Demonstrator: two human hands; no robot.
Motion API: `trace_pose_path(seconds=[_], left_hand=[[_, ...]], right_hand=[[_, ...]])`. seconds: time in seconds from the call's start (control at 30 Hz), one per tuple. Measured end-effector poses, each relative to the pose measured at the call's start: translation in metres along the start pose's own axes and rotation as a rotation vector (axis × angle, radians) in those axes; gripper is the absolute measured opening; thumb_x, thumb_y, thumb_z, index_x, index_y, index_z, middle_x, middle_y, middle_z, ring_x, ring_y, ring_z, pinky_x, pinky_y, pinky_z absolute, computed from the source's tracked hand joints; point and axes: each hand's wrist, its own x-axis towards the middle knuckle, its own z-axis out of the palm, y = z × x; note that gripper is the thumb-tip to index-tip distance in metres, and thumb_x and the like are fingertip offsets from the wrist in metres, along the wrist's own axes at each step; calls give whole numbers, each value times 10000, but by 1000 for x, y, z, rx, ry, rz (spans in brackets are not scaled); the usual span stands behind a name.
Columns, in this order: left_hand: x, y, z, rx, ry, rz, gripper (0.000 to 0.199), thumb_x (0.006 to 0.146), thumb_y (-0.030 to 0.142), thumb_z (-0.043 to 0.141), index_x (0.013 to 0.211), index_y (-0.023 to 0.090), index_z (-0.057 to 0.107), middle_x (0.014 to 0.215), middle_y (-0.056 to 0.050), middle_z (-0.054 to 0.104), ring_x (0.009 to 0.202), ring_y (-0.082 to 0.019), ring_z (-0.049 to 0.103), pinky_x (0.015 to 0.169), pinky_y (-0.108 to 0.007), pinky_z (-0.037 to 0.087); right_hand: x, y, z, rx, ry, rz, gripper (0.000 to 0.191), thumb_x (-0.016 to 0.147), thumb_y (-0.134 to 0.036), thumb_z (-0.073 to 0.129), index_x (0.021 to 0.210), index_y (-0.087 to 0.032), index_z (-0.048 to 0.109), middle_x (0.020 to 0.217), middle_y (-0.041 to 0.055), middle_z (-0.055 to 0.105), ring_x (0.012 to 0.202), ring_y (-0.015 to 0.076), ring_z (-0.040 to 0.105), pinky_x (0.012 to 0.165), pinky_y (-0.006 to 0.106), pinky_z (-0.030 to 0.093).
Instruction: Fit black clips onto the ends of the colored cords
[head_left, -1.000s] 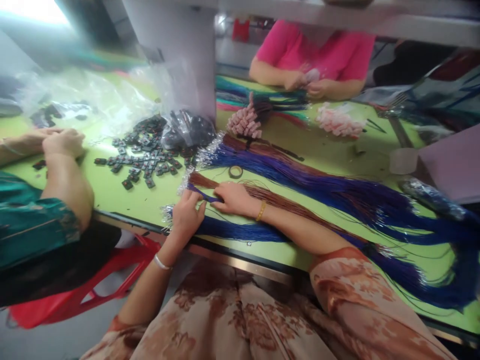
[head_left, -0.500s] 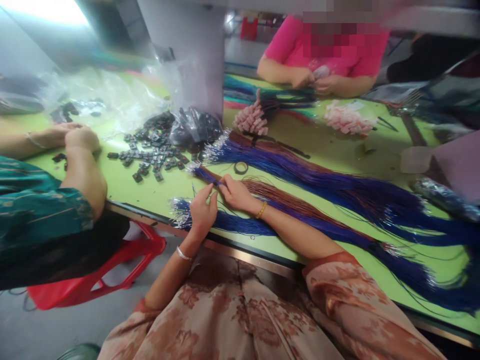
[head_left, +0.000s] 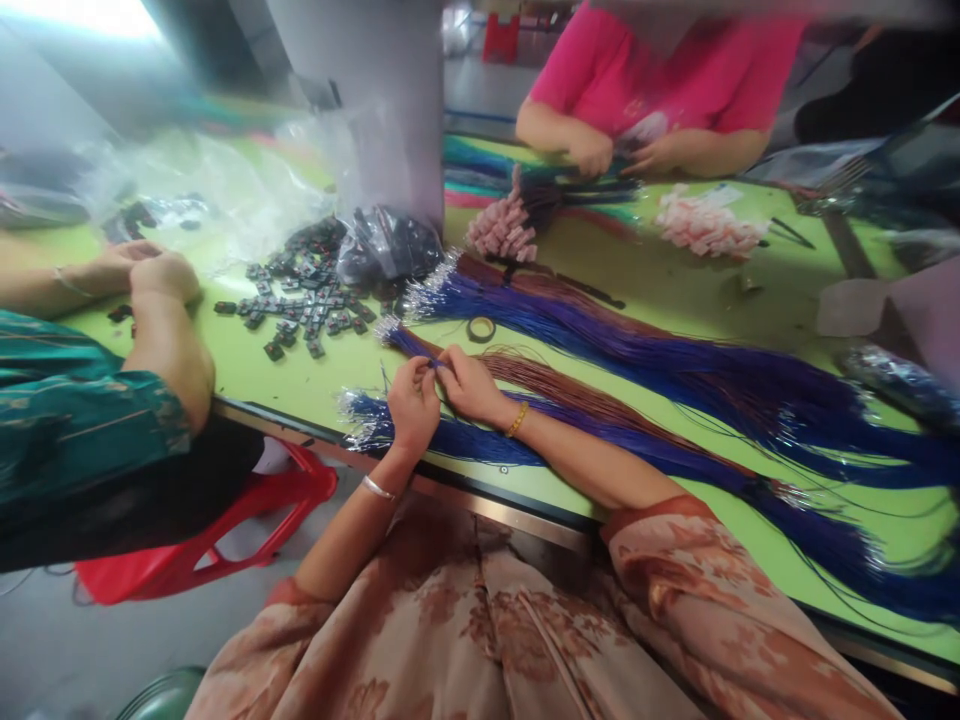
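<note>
My left hand (head_left: pixel 414 408) and my right hand (head_left: pixel 471 386) meet at a bundle of brown and purple wires (head_left: pixel 411 343), just behind its silvery terminal ends. Both hands are closed, fingertips pinched on the bundle; a small dark spot shows between them, too small to make out. From under my right hand the wires run on to the right across the green table. A bundle of blue wires (head_left: pixel 480 447) lies nearer the edge, partly hidden by my forearms. Behind my hands rests a roll of tape (head_left: pixel 481 329).
Beyond lies a thick blue, purple and brown wire bundle (head_left: pixel 600 325). Small black connectors (head_left: pixel 300 300) are heaped at left, beside a co-worker's hands (head_left: pixel 161 275). Pink connectors (head_left: pixel 504 228) lie opposite, near another co-worker in a pink shirt (head_left: pixel 667 85). A red stool (head_left: pixel 225 545) stands left.
My left hand has turned a little, its fingers curling closer to the bundle beside my right hand. The co-worker opposite has moved their hands apart slightly.
</note>
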Motion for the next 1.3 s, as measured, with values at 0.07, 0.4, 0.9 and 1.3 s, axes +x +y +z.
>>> trace_pose_path(seconds=[0.07, 0.4, 0.9, 1.3], left_hand=[[2, 0, 0, 12, -8, 1, 192, 866, 261, 501, 1010, 164, 583, 933, -79, 645, 844, -166, 629, 825, -310, 516], [-6, 8, 3, 19, -113, -9, 51, 799, 219, 520, 759, 189, 528, 826, -56, 594, 812, -176, 589, 791, -332, 499], [26, 4, -10, -361, -145, -533, 124, 650, 185, 552, 534, 143, 542, 464, 8, 534, 375, -71, 463, 380, -182, 373], [15, 2, -15, -297, -80, -206, 179, 789, 271, 576, 900, 136, 615, 738, -44, 666, 622, -135, 648, 631, -277, 560]], right_hand=[[0, 2, 2, 19, 9, 4, 184, 895, -267, 398, 1015, -178, 506, 885, 64, 637, 763, 203, 553, 710, 302, 375], [7, 12, 2, 165, 54, -15, 154, 886, -306, 392, 911, -187, 485, 830, 38, 588, 751, 176, 525, 706, 288, 390], [-6, 0, -2, -31, 6, -123, 255, 910, -267, 426, 1130, -155, 486, 982, 98, 662, 846, 207, 602, 758, 293, 403], [8, 8, -7, 112, -75, -32, 261, 948, -312, 364, 814, -171, 538, 774, 22, 598, 701, 144, 490, 668, 258, 345]])
